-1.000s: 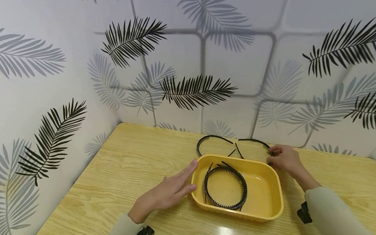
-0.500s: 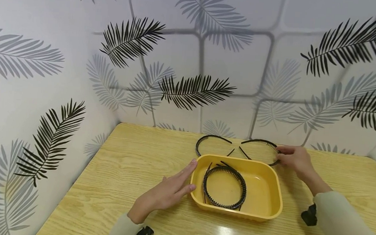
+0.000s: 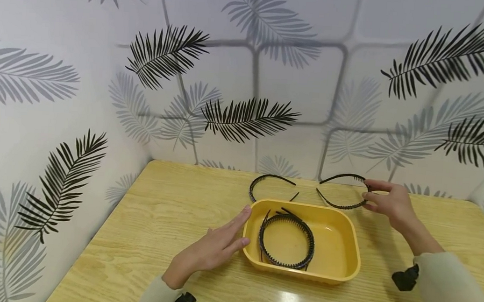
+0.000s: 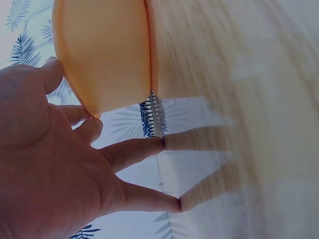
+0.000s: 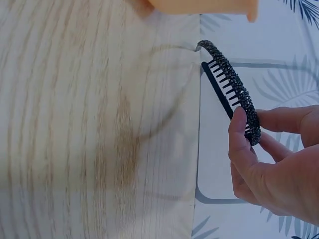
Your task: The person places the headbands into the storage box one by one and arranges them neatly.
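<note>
My right hand (image 3: 391, 206) pinches a black toothed headband (image 3: 341, 207) by its curved middle, beyond the back right corner of a yellow plastic tub (image 3: 338, 244). In the right wrist view this headband (image 5: 230, 77) has a sparkly outer face and hangs above the table, its ends pointing away from the hand. Several more black headbands (image 3: 312, 249) lie in the left part of the tub, forming a ring. My left hand (image 3: 214, 247) rests with straight fingers against the tub's left end. In the left wrist view, two fingertips (image 4: 172, 204) of it touch the table.
Behind the tub, near its back left corner, another black headband (image 3: 271, 176) lies on the wooden table (image 3: 179, 198). A leaf-patterned wall (image 3: 230, 75) rises right behind the table's far edge.
My right hand has drawn the headband to the right and up, away from the tub's back rim and the other headband. The left hand stays against the tub.
</note>
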Tool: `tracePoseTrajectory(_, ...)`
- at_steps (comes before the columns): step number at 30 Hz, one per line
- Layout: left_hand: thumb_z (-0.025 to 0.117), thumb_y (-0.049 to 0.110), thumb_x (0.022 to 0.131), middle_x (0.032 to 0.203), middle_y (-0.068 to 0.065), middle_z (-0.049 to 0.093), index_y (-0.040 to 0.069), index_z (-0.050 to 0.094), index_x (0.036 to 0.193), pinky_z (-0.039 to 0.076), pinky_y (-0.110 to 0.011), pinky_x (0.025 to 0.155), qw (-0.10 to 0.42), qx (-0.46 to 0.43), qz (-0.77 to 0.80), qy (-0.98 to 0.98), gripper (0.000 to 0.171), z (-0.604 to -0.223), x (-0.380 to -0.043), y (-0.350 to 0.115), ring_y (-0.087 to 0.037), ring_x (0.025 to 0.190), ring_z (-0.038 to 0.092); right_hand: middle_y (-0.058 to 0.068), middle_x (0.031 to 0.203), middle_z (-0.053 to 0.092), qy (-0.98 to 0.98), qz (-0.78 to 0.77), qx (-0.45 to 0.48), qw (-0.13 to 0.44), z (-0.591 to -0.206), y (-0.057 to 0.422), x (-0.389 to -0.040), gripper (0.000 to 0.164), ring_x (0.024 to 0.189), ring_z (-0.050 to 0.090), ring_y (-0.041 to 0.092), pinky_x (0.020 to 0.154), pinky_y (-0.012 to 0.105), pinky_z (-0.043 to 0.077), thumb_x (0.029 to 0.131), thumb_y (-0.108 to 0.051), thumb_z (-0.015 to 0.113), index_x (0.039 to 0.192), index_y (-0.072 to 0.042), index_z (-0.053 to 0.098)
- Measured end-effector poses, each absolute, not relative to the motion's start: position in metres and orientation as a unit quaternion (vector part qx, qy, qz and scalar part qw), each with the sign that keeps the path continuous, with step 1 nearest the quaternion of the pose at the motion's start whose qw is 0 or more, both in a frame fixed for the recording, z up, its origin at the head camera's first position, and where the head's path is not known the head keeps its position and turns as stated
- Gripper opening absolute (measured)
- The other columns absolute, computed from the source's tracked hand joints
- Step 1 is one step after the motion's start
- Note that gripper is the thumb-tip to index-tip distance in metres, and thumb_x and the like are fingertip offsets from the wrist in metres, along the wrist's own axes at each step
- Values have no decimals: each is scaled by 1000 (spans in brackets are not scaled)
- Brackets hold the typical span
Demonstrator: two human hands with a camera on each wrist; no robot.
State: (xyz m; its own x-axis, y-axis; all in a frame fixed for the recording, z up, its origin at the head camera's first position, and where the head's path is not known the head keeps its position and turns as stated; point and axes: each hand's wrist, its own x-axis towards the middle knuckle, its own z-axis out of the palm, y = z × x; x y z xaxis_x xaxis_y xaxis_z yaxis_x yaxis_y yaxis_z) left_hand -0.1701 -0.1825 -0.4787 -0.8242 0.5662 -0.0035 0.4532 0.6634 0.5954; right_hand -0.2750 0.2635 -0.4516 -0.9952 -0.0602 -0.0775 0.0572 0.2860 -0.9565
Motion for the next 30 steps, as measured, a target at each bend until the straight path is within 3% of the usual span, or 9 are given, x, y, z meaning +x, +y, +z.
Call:
tracePoseTrajectory(4,39,39,113,172,5,1,23,0,167,17,-86,101,92,280,298,908,69,-478,-170,-182,-28,154,18,34,145,37,799,-600,5,38,-448,265,-272,57,90,62,-3,85,33,59,102,1,58,153,14,34)
tracePoseTrajectory(7,39,39,113,172,6,0,24,0,167,16,-86,103,92,276,298,909,69,-478,-169,-182,-27,154,18,36,160,18,797,-603,13,26,-446,268,-269,59,90,59,-6,86,31,59,103,0,57,155,12,32)
tracePoseTrajectory(9,39,38,113,172,5,0,23,1,167,16,-85,103,92,277,300,908,68,-477,-168,-182,-27,154,18,36,162,15,796,-605,10,19,-446,270,-267,60,90,59,-6,86,30,58,103,-1,57,155,11,31)
tracePoseTrajectory(11,40,38,113,172,4,1,23,1,167,16,-85,103,92,276,302,908,68,-477,-168,-182,-27,154,17,35,161,17,797,-604,4,10,-445,272,-264,60,89,60,-6,86,29,58,103,-3,58,156,11,31)
tracePoseTrajectory(15,39,39,113,172,2,2,23,2,167,15,-86,103,93,276,304,907,68,-477,-169,-181,-28,154,17,20,144,42,763,-646,-6,-14,-442,275,-258,59,86,65,-2,82,24,58,102,-2,62,154,9,36)
tracePoseTrajectory(19,39,40,112,172,3,1,24,2,167,14,-86,102,94,274,304,907,68,-479,-169,-181,-29,154,18,-5,117,59,693,-720,-18,-19,-439,276,-252,50,87,70,3,80,22,58,98,0,68,145,2,53)
tracePoseTrajectory(22,40,40,112,172,6,0,25,2,167,15,-86,103,94,275,305,907,68,-480,-169,-181,-29,154,18,-6,108,69,656,-754,-32,-14,-436,275,-248,37,89,71,5,80,22,58,96,1,71,132,-7,65)
tracePoseTrajectory(25,40,39,112,171,7,0,25,2,167,16,-86,103,93,277,305,907,68,-480,-170,-181,-29,154,17,-6,108,71,645,-764,-38,-10,-434,272,-244,31,90,71,6,81,23,58,96,0,71,124,-11,71)
tracePoseTrajectory(30,40,39,112,171,7,0,26,1,167,16,-86,103,93,276,304,907,68,-480,-170,-181,-29,154,18,-8,119,66,650,-759,-36,-2,-433,263,-239,30,99,67,4,81,24,59,99,-1,66,127,-9,71)
